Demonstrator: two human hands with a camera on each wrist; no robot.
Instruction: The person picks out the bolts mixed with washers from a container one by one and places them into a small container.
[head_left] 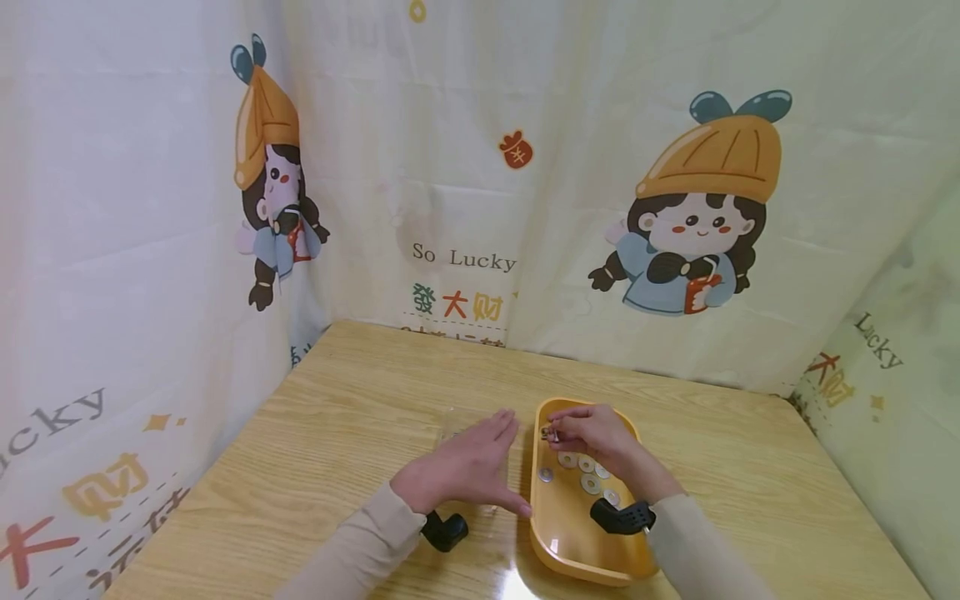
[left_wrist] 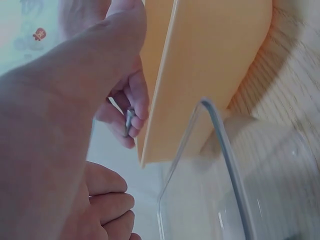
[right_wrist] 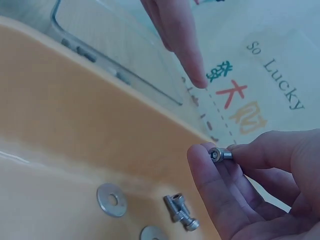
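My right hand (head_left: 603, 437) is over the far left part of an orange tray (head_left: 555, 554) and pinches a small metal socket head screw (right_wrist: 218, 155) between thumb and fingers. Below it in the tray lie a few more screws (right_wrist: 181, 212) and several flat washers (right_wrist: 111, 200). Left of the tray, my left hand (head_left: 465, 467) hovers with its fingers straight and thumb spread, holding nothing. It is over a clear plastic box (left_wrist: 231, 165), which it partly hides in the head view. Small dark pieces (right_wrist: 85, 53) show through the box wall in the right wrist view.
The wooden table (head_left: 352, 400) carries the box and tray side by side. A printed curtain (head_left: 570, 208) hangs along its far edge and both sides. A black wrist camera mount (head_left: 446, 532) sits under the left wrist, another (head_left: 622, 517) over the tray.
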